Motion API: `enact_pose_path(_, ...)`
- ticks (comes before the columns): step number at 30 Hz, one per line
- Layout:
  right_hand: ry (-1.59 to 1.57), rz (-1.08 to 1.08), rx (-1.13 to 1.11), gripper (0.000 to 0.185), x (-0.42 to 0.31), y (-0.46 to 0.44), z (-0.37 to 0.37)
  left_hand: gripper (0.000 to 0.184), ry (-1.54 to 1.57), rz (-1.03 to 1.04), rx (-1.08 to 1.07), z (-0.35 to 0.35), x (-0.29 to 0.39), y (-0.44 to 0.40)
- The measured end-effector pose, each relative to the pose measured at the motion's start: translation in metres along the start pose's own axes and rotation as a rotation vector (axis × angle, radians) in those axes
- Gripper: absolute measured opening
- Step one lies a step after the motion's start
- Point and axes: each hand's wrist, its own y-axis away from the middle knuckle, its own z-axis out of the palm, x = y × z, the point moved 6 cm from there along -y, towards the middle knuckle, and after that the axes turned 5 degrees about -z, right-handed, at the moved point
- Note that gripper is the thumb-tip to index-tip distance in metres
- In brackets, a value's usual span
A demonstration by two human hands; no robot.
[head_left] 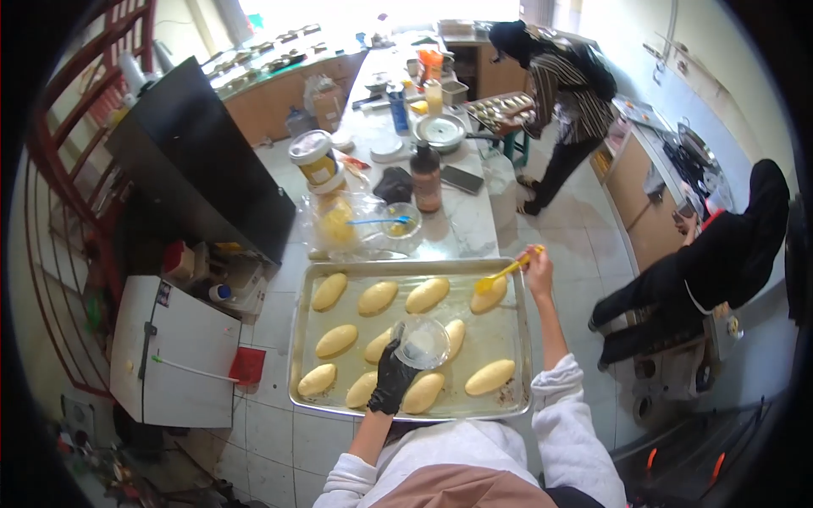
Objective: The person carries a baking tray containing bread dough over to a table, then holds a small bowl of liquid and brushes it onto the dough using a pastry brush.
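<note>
My left hand, in a black glove, holds a clear round bowl over the middle of a metal baking tray. Bare and closed, my right hand grips a yellow brush by its handle. The brush's head touches the oval dough piece at the tray's back right corner. Several more oval dough pieces lie in rows on the tray, among them one at the front right. The bowl and glove partly hide the ones in the middle.
Beyond the tray, a white counter bears a brown bottle, a phone, a tub and a blue brush. One person handles another tray at the back; a second person stands at the right counter.
</note>
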Motion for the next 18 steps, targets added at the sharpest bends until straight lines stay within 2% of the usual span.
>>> enact_pose_path(6, -0.226, -0.026, 0.048, 0.024, 0.010, 0.000, -0.018, 0.051, 0.056, 0.029, -0.017, 0.006, 0.004, 0.009)
enact_pose_path(8, -0.448, 0.099, 0.063, 0.022, -0.018, 0.016, -0.015, 0.049, 0.042, 0.012, -0.002, 0.011, 0.000, 0.009)
enact_pose_path(9, -0.457, 0.095, 0.063, 0.022, -0.030, 0.024, -0.013, 0.047, -0.223, 0.086, 0.009, 0.022, 0.002, 0.010)
enact_pose_path(10, -0.560, 0.134, 0.025, 0.022, -0.039, 0.033, -0.008, 0.047, -0.232, 0.087, 0.007, 0.021, -0.002, 0.009)
enact_pose_path(12, -0.678, 0.197, -0.023, 0.021, -0.058, 0.051, -0.002, 0.044, -0.572, 0.229, 0.023, 0.021, -0.004, 0.002)
enact_pose_path(13, -0.693, 0.222, -0.034, 0.020, -0.066, 0.059, -0.001, 0.048, -1.147, 0.313, 0.103, 0.043, 0.001, 0.006)
enact_pose_path(14, -0.658, 0.216, -0.066, 0.020, -0.072, 0.065, -0.001, 0.048, -1.288, 0.350, 0.103, 0.049, -0.001, 0.005)
enact_pose_path(18, -0.529, 0.171, -0.132, 0.018, -0.086, 0.077, -0.016, 0.049, -1.162, 0.322, 0.102, 0.058, -0.023, -0.012)
